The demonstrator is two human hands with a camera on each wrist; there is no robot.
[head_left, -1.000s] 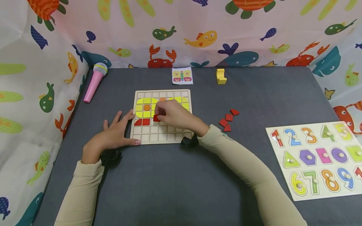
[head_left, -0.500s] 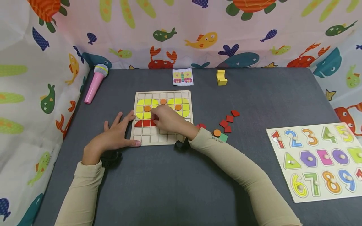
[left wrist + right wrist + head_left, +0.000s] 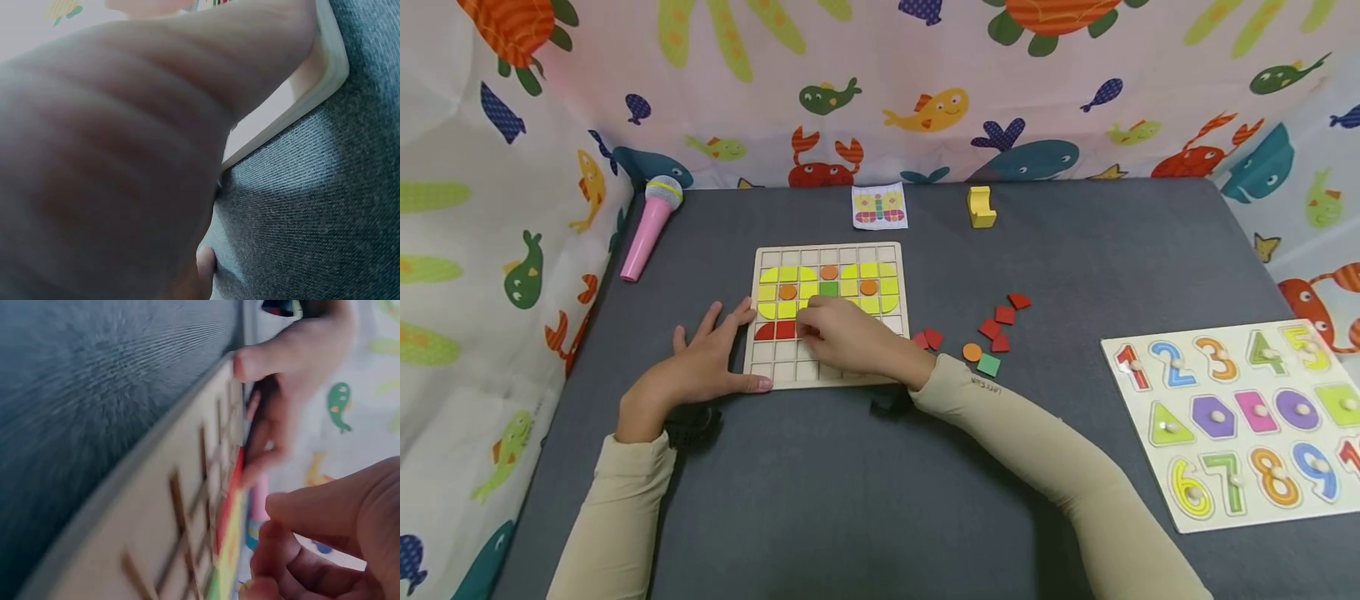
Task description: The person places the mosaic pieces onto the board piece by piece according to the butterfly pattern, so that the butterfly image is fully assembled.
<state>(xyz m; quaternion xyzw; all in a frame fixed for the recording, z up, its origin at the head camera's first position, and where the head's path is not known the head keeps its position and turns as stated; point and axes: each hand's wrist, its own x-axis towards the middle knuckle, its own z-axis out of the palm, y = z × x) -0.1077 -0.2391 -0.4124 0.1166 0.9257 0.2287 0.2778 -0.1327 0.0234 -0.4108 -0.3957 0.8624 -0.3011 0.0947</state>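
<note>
A wooden grid board (image 3: 820, 375) lies on the table, carrying yellow tiles (image 3: 871, 270), orange discs (image 3: 828, 272), a green square (image 3: 828, 288) and a row of red tiles (image 3: 775, 331). My left hand (image 3: 696, 371) rests at the board's left side, fingers spread along that edge and thumb at the front-left corner. Over the middle of the board is my right hand (image 3: 850, 335), its curled fingers close to the red row and covering part of it. In the right wrist view the thumb and forefinger (image 3: 275, 540) meet, with no tile visible between them.
Loose red tiles (image 3: 1004, 315), an orange disc (image 3: 972, 352) and a green square tile (image 3: 988, 365) lie right of the board. Behind are a butterfly pattern card (image 3: 879, 207), a yellow block (image 3: 981, 207) and a pink toy microphone (image 3: 651, 227). A number-and-shape puzzle (image 3: 1217, 450) sits far right.
My right hand brought a red tile down to the red row, where it came to lie beside the others. The hand has since shifted slightly. My left hand stays put.
</note>
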